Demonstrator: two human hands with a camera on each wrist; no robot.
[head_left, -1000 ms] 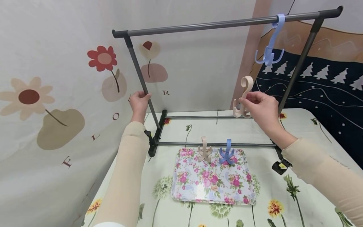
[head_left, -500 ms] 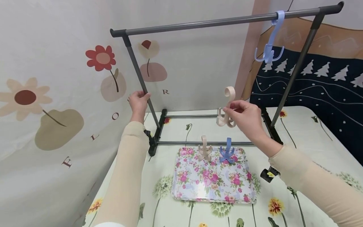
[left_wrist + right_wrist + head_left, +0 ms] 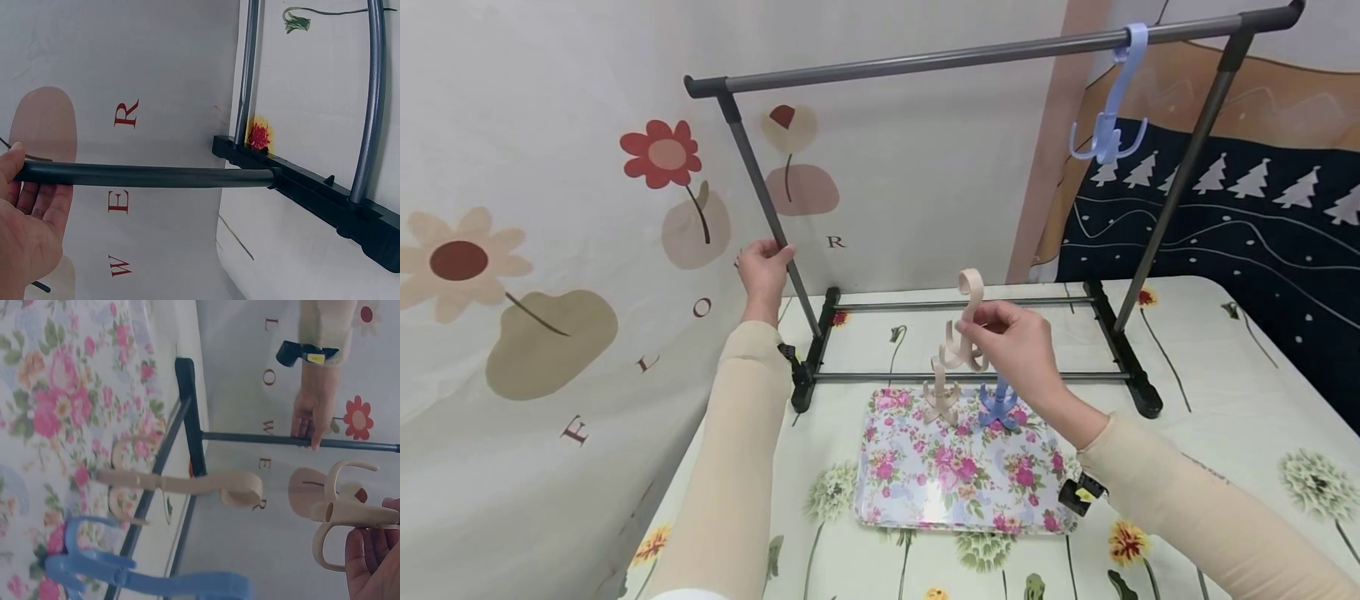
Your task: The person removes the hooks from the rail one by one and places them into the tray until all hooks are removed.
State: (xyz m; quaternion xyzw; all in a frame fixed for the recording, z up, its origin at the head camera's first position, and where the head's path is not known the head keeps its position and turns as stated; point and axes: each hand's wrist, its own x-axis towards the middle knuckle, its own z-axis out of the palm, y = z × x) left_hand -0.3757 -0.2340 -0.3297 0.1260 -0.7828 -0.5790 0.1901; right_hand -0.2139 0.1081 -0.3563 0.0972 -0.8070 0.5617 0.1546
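Note:
My left hand (image 3: 763, 271) grips the left upright post (image 3: 144, 175) of a dark metal rack, thumb on one side and fingers on the other. A beige multi-prong hook (image 3: 967, 325) is pinched by its stem in my right hand (image 3: 1017, 342), its curled end up. Below it, another beige hook (image 3: 941, 398) and a blue hook (image 3: 997, 406) lie at the far edge of a floral tray (image 3: 955, 483). In the right wrist view the held hook (image 3: 340, 514) shows its curved prongs. A light blue hook (image 3: 1111, 104) hangs from the rack's top bar (image 3: 925, 62), toward the right.
The rack's black feet (image 3: 1131, 367) stand on a flower-printed cloth (image 3: 1225, 467), joined by two low crossbars (image 3: 865, 379). A printed pale curtain (image 3: 587, 208) hangs behind on the left, and a dark tree-patterned fabric (image 3: 1262, 242) covers the back right.
My right hand has moved left and down with the beige hook, from near the right post to above the tray's far edge. The left hand keeps its grip on the post.

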